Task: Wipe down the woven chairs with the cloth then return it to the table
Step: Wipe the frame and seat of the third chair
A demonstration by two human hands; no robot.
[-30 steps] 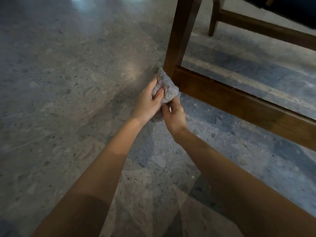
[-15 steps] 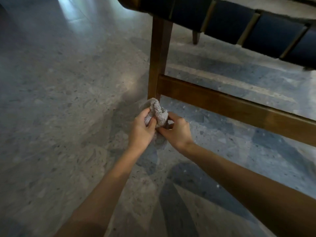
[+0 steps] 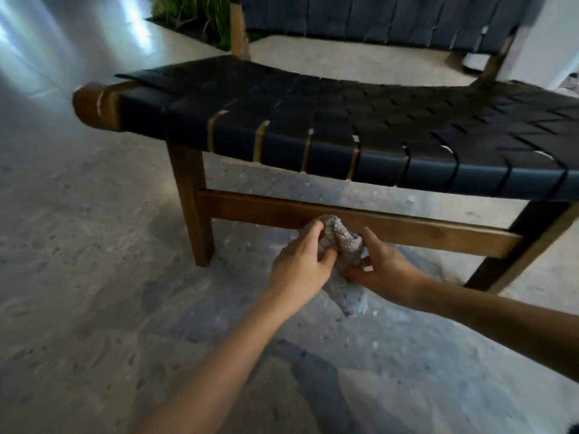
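Note:
A low woven chair (image 3: pixel 344 126) with dark straps over a brown wooden frame fills the upper half of the head view. A bunched grey cloth (image 3: pixel 340 238) sits between both hands, in front of the chair's lower front rail (image 3: pixel 423 228); one end hangs down toward the floor. My left hand (image 3: pixel 300 267) grips the cloth from the left, fingers curled into it. My right hand (image 3: pixel 380 264) holds it from the right and underneath. The chair's front left leg (image 3: pixel 191 202) stands left of my hands.
Speckled grey stone floor (image 3: pixel 94 261) spreads left and in front. The chair's woven back (image 3: pixel 391 17) rises behind the seat. Green plants (image 3: pixel 194 14) grow at the top, behind the chair. No table shows in this view.
The view has risen, bringing the whole woven seat into sight. Both hands with the cloth have moved right, from the base of the front left leg to in front of the lower rail.

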